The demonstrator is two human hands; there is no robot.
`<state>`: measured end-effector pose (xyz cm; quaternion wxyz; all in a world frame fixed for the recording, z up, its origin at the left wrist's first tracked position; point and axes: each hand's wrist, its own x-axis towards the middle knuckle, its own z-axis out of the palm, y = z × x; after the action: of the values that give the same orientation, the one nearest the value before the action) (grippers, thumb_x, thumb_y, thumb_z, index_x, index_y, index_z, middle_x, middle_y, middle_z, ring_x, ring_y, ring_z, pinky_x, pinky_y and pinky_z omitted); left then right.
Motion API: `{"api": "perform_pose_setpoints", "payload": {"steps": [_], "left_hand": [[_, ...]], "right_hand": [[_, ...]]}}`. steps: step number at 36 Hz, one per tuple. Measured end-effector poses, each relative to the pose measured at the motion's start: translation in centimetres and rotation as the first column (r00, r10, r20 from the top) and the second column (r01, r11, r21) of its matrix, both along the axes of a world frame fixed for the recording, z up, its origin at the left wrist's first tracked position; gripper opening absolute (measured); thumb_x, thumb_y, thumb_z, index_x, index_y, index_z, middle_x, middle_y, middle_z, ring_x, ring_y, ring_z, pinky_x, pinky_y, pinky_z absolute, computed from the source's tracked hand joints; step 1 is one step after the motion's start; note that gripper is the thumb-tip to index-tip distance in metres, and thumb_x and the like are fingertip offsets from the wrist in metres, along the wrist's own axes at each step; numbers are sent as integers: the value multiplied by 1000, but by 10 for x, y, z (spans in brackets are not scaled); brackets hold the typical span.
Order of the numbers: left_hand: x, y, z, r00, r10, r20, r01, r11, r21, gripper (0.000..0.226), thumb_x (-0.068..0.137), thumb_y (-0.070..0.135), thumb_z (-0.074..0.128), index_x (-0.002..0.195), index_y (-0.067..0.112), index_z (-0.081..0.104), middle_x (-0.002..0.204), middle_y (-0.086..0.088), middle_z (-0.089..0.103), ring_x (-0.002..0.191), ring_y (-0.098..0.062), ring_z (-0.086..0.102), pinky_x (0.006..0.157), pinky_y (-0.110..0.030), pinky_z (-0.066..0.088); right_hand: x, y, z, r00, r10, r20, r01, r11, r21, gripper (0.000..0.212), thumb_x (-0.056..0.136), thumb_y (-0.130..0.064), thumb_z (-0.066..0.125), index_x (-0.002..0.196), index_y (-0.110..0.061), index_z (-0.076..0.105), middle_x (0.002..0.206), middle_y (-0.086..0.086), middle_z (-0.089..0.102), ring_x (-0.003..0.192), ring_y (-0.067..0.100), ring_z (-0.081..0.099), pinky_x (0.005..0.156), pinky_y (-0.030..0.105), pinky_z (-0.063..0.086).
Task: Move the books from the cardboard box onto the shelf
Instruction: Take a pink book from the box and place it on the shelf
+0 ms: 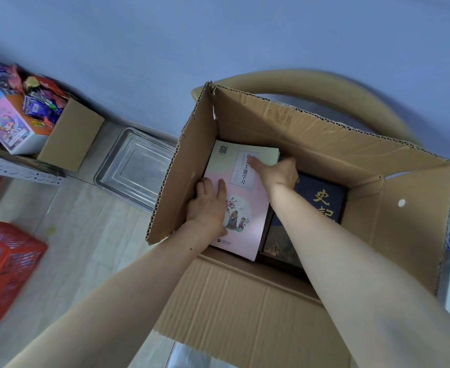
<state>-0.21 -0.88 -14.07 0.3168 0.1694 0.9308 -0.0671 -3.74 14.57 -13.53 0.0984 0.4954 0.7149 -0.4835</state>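
An open cardboard box (393, 213) stands in front of me with both my arms reaching into it. A pink and green book (247, 216) with a cartoon cover lies on top at the left inside the box. My left hand (208, 208) grips its left edge, thumb on the cover and fingers curled over the side. My right hand (278, 172) holds the book's right edge near the top, thumb lying across the cover. A dark book with gold characters (322, 200) lies to the right, partly under my right forearm, with another dark book (279, 245) in front of it.
A metal shelf (19, 173) at the left carries a cardboard box of colourful packets (70, 136) and a pink carton (9, 126). A clear plastic tray (136, 166) lies on the tiled floor beside the box. A red basket (3, 264) stands at the lower left. A tan chair back (324, 88) curves behind the box.
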Motion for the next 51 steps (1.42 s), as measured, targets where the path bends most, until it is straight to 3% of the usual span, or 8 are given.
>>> {"api": "perform_pose_setpoints", "payload": {"steps": [4,11,18,22,28,37,43,51], "left_hand": [[-1,-4,4,999,48,13,-49,996,75,138,61,54,86,154,10,-6,149,-20,15,138,-34,19,97,-34,45],[0,-8,22,958,286,24,-277,899,340,131,65,44,87,154,6,-1,143,-11,23,134,-28,30,96,-38,44],[6,-8,38,924,380,34,-348,804,483,129,64,52,85,155,4,5,155,-13,21,143,-29,19,112,-37,25],[2,-11,44,779,515,357,-620,555,555,133,53,38,95,154,12,11,149,-8,38,137,-24,38,109,-38,37],[2,-16,50,569,522,635,-815,253,522,78,48,12,99,112,22,55,95,13,70,90,-6,68,60,-10,50],[13,-2,97,634,564,529,-757,313,573,77,41,42,93,94,26,40,90,5,58,76,-9,61,46,-21,45],[20,-9,150,590,567,575,-780,215,588,73,38,34,94,88,23,41,97,-9,65,84,-30,69,60,-52,60],[21,-52,256,570,577,585,-732,33,681,82,35,26,94,103,9,51,101,-17,69,85,-36,71,63,-57,59]], "right_hand": [[1,12,3,997,-66,-50,49,956,-290,31,66,-25,93,81,-11,70,95,13,75,83,27,74,81,45,61],[25,21,29,966,-214,-145,120,868,-481,27,71,-9,88,89,-10,68,79,8,78,62,19,75,50,28,58],[62,37,57,933,-264,-245,78,812,-578,27,80,-5,79,106,-6,71,99,10,77,84,23,76,60,29,59],[76,40,68,901,-317,-295,73,783,-617,35,82,-3,75,117,-2,68,109,14,75,94,29,74,70,35,59],[87,48,82,890,-302,-341,19,773,-634,56,70,-16,79,123,-3,66,115,16,73,103,33,71,86,45,57],[87,64,104,859,-314,-405,-14,776,-631,49,75,-15,78,121,-2,67,115,16,73,104,33,71,80,41,59],[79,61,145,865,-260,-429,-63,793,-607,56,73,-19,80,124,0,65,115,18,72,102,35,72,84,46,56],[37,25,253,845,-41,-533,-386,643,-661,76,44,-37,98,113,-14,75,116,11,74,106,27,71,76,39,60]]}}
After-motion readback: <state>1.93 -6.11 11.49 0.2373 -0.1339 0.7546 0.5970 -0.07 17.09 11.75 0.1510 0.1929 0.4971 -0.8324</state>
